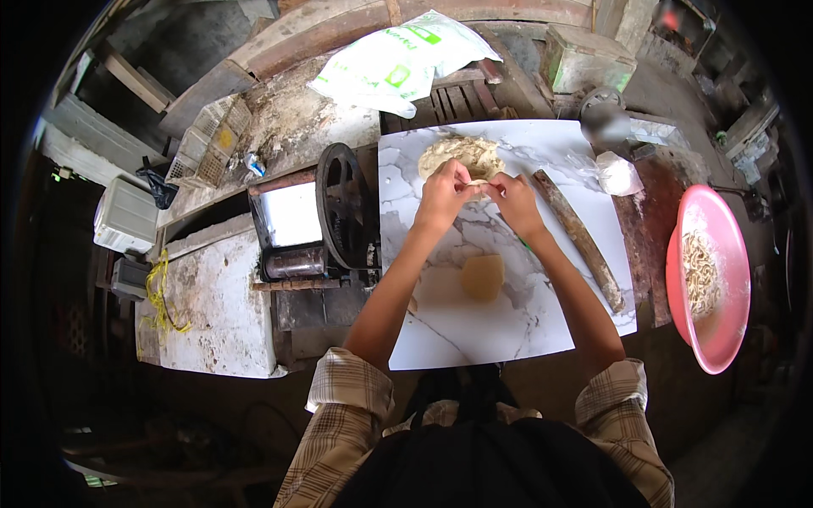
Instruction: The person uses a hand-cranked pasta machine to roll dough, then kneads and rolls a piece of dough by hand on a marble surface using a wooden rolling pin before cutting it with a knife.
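Both hands meet over the far middle of a white marble-patterned board [440, 334]. My left hand [445, 193] pinches one end of a small piece of dough [478, 183]. At the other end, my right hand [513, 201] has its fingers closed on the same piece. Just beyond them lies a large, rough lump of pale dough [466, 154]. A flat tan piece [483, 278] with cut-looking edges rests nearer me, between my forearms. Something thin with a green end [527, 245] shows partly beside my right wrist; its kind is unclear.
A worn wooden stick [584, 245] lies slanted along the board's right side, near a clear bag of white powder [618, 174]. Further right, a pink basin [738, 279] holds noodle-like strands. Left stands a roller machine with a dark wheel [343, 212]. A white sack [398, 63] sits behind.
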Motion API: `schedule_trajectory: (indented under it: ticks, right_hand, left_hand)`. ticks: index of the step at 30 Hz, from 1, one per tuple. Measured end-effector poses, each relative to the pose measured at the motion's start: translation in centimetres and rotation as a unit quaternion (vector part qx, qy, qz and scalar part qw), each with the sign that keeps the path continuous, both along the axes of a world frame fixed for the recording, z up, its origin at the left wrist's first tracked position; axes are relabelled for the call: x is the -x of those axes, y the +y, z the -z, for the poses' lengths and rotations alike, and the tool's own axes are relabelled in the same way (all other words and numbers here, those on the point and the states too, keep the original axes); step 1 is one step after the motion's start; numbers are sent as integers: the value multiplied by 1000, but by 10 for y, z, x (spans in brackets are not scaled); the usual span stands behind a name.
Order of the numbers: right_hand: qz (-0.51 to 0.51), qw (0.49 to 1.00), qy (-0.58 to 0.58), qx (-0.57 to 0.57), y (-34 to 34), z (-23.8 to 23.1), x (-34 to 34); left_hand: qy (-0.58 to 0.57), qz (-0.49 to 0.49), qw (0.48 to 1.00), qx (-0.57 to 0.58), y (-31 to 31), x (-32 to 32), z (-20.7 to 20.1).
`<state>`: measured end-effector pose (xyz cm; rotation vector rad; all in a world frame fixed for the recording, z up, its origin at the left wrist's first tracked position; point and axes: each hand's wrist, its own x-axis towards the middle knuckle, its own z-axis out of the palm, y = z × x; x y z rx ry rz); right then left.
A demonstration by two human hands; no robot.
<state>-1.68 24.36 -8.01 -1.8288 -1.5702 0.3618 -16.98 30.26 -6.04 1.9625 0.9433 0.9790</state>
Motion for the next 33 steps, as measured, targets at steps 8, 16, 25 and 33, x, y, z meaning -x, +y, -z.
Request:
schedule_trajectory:
  ticks: [8, 16, 25, 33]
  right_hand:
    - [109, 988, 0, 107, 21, -6, 5]
    - [137, 987, -85, -2, -72, 6, -7]
    - [177, 964, -185, 77, -127, 21, 14]
    - [158, 971, -155, 89, -163, 5, 58]
  left_hand:
    - [64, -44, 996, -52, 40, -3, 39]
    - [57, -54, 984, -158, -19, 21, 28]
    - [66, 238, 964, -93, -75, 37, 54]
    - [79, 243, 956, -141, -73, 36, 60]
